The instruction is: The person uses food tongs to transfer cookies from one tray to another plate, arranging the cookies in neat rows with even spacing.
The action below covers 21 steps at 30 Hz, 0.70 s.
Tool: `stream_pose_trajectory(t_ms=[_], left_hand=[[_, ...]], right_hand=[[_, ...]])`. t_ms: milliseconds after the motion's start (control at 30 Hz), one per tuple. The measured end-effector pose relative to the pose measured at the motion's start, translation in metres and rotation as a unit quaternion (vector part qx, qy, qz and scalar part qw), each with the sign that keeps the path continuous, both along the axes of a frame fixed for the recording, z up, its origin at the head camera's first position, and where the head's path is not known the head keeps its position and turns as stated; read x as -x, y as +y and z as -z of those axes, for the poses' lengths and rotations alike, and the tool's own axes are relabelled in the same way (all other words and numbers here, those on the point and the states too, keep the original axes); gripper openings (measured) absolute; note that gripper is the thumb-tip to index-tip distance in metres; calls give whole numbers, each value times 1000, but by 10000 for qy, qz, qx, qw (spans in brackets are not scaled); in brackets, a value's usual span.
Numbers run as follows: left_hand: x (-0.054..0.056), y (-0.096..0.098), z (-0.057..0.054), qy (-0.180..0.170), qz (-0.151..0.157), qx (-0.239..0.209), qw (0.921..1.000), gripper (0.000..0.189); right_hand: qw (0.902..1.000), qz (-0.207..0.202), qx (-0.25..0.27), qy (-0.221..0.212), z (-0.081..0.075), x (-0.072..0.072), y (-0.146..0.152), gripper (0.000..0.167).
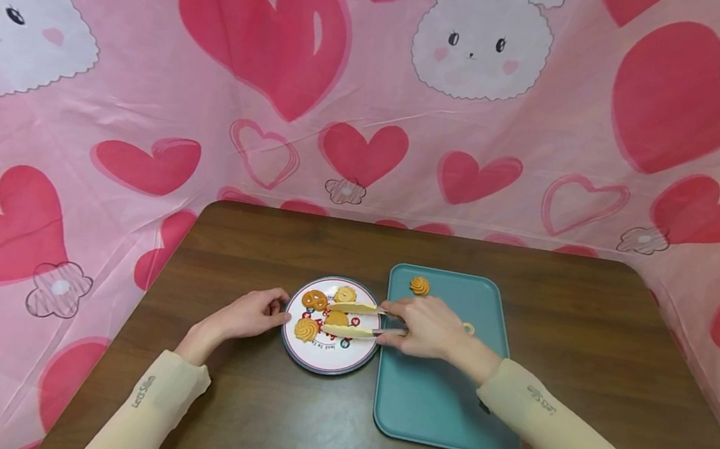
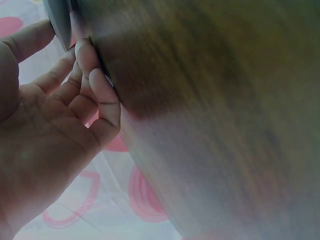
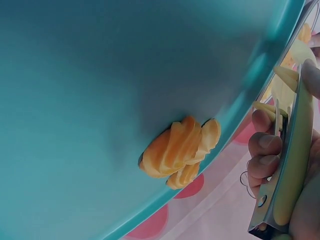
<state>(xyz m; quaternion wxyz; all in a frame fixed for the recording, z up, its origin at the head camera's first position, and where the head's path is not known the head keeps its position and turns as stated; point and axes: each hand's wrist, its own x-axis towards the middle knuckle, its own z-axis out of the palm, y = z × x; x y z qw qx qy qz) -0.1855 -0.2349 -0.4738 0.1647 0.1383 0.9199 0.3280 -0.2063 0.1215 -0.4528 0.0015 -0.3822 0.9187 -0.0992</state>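
Note:
My left hand [image 1: 256, 311] pinches the left rim of a round white plate [image 1: 323, 361] with a dark edge; the left wrist view shows its thumb and fingertips at the plate [image 2: 60, 22]. Tongs [image 1: 392, 332] with cream-coloured tips are held in my right hand [image 1: 423, 325], which reaches in from the right above the tray. Their two tips stand apart over the plate, with a round golden cookie [image 1: 336, 318] between them; whether they touch it I cannot tell. Around it lie a pretzel-shaped cookie [image 1: 315, 300], a pale cookie [image 1: 345, 295] and a swirled cookie [image 1: 306, 329].
A teal tray [image 1: 438, 414] stands just right of the plate on the brown wooden table [image 1: 228, 418]. On it are a swirled cookie [image 1: 420, 286] near the far left corner and a pale ring-shaped cookie [image 1: 468, 328], partly behind the right hand. Pink heart-patterned cloth [image 1: 374, 106] hangs behind.

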Motion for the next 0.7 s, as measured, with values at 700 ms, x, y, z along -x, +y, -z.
stream_pose_trajectory(t_ms=[700], left_hand=[[-1,-1,1,21,10,1,10000,34]], right_hand=[[10000,40,-9,-8,0,-2,-1,62]])
